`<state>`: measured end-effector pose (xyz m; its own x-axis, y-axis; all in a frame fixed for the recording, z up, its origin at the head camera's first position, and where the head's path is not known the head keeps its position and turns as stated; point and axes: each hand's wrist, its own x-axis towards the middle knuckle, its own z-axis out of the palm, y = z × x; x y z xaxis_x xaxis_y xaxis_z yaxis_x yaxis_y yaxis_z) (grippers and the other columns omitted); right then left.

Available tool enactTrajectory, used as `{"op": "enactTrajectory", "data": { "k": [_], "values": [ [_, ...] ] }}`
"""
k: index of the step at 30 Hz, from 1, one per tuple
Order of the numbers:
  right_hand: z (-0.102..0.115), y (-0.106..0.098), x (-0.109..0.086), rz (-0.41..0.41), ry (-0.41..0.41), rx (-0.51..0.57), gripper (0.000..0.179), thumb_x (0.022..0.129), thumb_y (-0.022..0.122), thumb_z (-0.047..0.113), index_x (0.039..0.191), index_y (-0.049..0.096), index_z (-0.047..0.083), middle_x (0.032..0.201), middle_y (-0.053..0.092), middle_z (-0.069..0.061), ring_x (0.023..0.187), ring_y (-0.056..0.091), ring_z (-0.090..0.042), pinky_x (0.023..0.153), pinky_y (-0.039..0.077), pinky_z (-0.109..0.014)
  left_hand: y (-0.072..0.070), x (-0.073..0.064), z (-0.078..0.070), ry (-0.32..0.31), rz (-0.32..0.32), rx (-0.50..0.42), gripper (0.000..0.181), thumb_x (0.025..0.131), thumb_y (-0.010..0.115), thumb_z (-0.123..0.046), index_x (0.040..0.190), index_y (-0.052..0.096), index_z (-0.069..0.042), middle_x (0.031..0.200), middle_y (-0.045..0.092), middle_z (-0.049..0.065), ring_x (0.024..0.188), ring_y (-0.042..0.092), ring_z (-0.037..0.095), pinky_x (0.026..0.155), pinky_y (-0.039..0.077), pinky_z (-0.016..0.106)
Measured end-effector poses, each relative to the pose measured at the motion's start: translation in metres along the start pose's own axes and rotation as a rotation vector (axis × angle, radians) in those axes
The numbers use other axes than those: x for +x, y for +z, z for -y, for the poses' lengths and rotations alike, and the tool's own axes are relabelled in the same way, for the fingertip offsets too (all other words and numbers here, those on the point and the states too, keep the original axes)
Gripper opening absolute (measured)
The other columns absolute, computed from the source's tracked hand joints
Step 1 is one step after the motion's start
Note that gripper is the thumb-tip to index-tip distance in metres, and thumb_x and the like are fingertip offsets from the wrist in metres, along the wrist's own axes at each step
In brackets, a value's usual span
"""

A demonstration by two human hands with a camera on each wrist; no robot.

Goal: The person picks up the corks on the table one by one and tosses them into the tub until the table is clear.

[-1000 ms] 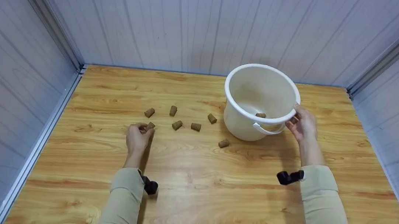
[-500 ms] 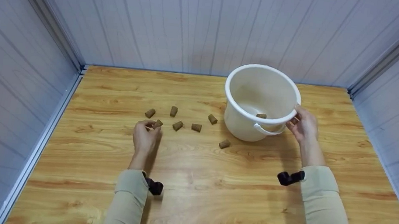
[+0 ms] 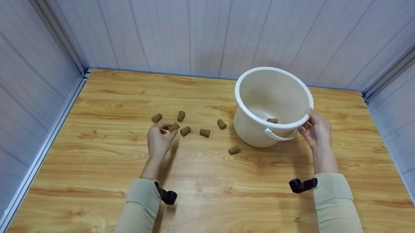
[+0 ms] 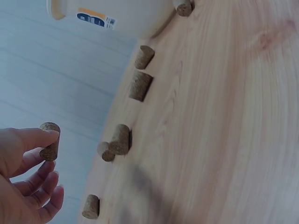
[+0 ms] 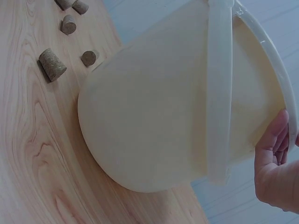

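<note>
Between thumb and fingers, my left hand (image 3: 159, 142) pinches a brown cork stopper (image 3: 174, 127), held above the table in the left wrist view. Just right of that hand in the head view lies a loose cork (image 3: 185, 130). A white plastic bucket (image 3: 251, 127) stands at the right with one cork (image 3: 272, 120) inside. My right hand (image 3: 317, 131) grips the bucket's right rim, thumb over the edge; in the right wrist view, part of its grasp is hidden. The bucket's white handle (image 3: 278, 135) hangs at its near side.
More corks lie scattered on the wood-grain table (image 3: 214, 194), one (image 3: 234, 149) in front of the bucket and another (image 3: 156, 117) farthest left. White panelled walls (image 3: 209, 28) enclose the back and both sides. A black camera mount sits on each wrist.
My left hand has lifted the cork off the table and moved right with it, toward the other corks. My right hand and the bucket have stayed in place.
</note>
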<state>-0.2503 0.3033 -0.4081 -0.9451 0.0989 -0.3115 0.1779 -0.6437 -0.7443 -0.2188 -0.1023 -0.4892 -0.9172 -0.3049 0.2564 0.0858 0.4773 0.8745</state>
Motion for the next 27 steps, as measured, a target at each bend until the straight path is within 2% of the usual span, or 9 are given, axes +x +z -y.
{"op": "enactTrajectory", "data": {
  "k": [3, 15, 21, 27],
  "values": [
    [0.0, -0.001, 0.001, -0.002, 0.0, -0.003, 0.009, 0.089, 0.051, 0.009, 0.087, 0.053, 0.0, 0.071, 0.056, -0.007, 0.059, 0.057, -0.017, 0.05, 0.046, -0.026, 0.002, -0.001, -0.006, 0.031, -0.003, -0.034, 0.016, 0.071, 0.07, 0.0, 0.085, 0.065, 0.005, 0.081, 0.058, 0.016, 0.076, 0.054, 0.032, 0.07, 0.043, 0.039],
    [-0.001, -0.001, 0.0, 0.0, -0.007, -0.026, 0.01, 0.089, 0.051, 0.01, 0.089, 0.051, 0.0, 0.071, 0.058, -0.008, 0.059, 0.058, -0.017, 0.051, 0.046, -0.026, 0.013, -0.005, -0.035, 0.075, 0.031, -0.085, 0.018, 0.071, 0.071, -0.004, 0.087, 0.066, 0.002, 0.082, 0.058, 0.014, 0.075, 0.054, 0.031, 0.071, 0.043, 0.042],
    [-0.001, 0.0, -0.001, -0.002, -0.021, -0.035, 0.011, 0.088, 0.053, 0.01, 0.09, 0.053, 0.0, 0.072, 0.057, -0.007, 0.06, 0.057, -0.017, 0.051, 0.045, -0.026, 0.017, -0.008, -0.05, 0.1, 0.059, -0.106, 0.019, 0.073, 0.071, -0.007, 0.089, 0.066, 0.002, 0.084, 0.058, 0.013, 0.076, 0.053, 0.027, 0.069, 0.045, 0.04],
    [-0.001, 0.0, -0.001, 0.008, -0.019, -0.025, 0.009, 0.088, 0.053, 0.01, 0.087, 0.053, 0.0, 0.071, 0.056, -0.006, 0.06, 0.056, -0.017, 0.051, 0.045, -0.026, 0.023, -0.011, -0.066, 0.118, 0.105, -0.149, 0.019, 0.075, 0.07, -0.009, 0.091, 0.065, 0.0, 0.085, 0.056, 0.011, 0.078, 0.053, 0.026, 0.062, 0.046, 0.033]
  ]
}}
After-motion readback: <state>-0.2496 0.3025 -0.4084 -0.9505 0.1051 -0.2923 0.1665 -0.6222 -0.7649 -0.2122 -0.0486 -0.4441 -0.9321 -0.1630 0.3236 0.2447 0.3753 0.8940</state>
